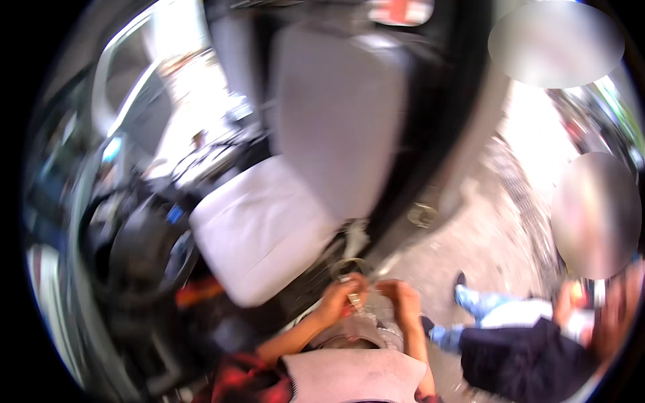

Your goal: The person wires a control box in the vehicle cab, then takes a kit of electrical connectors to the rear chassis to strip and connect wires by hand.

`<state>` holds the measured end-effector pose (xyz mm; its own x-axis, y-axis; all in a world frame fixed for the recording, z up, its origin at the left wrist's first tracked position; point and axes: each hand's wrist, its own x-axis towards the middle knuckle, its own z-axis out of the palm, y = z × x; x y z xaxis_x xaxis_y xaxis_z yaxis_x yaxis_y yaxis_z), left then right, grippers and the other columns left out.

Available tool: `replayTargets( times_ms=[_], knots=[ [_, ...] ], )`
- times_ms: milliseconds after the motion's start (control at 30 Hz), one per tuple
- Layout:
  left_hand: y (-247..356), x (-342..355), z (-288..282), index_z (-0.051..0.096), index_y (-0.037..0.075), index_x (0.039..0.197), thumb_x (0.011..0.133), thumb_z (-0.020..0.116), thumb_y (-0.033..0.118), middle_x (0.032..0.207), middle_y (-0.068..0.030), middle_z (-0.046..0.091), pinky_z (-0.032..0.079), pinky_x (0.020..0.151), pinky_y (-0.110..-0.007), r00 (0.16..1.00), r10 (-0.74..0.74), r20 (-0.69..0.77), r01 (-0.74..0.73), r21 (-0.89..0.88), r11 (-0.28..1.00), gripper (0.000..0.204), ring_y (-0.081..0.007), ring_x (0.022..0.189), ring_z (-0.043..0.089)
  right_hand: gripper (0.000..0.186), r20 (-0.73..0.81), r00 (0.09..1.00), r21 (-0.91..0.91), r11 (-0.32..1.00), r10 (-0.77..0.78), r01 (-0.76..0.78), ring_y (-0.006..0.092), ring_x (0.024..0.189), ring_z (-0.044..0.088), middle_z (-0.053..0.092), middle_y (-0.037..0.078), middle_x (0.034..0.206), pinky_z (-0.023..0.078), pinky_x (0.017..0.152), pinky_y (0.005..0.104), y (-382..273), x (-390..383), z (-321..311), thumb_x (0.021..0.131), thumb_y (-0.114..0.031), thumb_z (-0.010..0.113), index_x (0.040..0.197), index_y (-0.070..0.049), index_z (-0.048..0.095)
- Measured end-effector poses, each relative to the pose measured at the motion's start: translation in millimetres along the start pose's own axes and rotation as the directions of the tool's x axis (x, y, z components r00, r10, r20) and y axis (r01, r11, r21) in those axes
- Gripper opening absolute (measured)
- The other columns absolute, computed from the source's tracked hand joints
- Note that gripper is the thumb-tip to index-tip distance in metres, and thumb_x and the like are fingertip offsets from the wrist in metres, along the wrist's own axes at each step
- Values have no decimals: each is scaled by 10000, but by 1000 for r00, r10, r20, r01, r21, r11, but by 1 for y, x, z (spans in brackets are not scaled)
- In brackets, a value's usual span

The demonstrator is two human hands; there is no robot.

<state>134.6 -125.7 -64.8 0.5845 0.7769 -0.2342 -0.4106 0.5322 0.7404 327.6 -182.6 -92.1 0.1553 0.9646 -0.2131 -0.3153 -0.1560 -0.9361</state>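
My left hand (341, 297) is closed around a small shiny metal piece (355, 302), too blurred to name. A thin pale ring or loop (348, 266) shows just beyond its fingers. Close by on the right, my right hand (401, 299) has its fingers loosely bent toward the left hand, and nothing shows in it. Both hands are in front of my body, beside the open side of a vehicle cab. The light grey seat cushion (262, 228) lies ahead and to the left of them, below its tall backrest (339, 114).
A black steering wheel (144, 245) is at left, with an open door (138, 87) beyond it. A round pale coil (422, 215) is by the dark door frame. To the right, a person in jeans (477, 302) with a dark garment (524, 359) stands on dusty ground (470, 258).
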Motion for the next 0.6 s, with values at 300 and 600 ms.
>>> replayTargets(
  times_ms=[300, 600],
  knots=[
    [29, 35, 8, 512, 40, 887, 948, 452, 311, 583, -34, 402, 294, 475, -303, 873, -113, 475, 266, -269, 925, 285, -142, 473, 350, 620, 108, 970, -236, 953, 219, -189, 193, 1046, 601, 673, 117, 1083, 416, 996, 323, 67, -61, 18, 1035, -489, 355, 1199, 53, 609],
    [7, 10, 44, 548, 108, 816, 941, 476, 293, 651, 40, 453, 290, 437, -194, 770, -340, 539, 402, 2, 915, 234, -45, 489, 379, 248, -253, 925, -301, 932, -282, 202, 118, 780, 581, 659, 47, 883, 461, 667, 270, 45, -73, 25, 896, -239, 628, 1021, -28, 662]
  ],
)
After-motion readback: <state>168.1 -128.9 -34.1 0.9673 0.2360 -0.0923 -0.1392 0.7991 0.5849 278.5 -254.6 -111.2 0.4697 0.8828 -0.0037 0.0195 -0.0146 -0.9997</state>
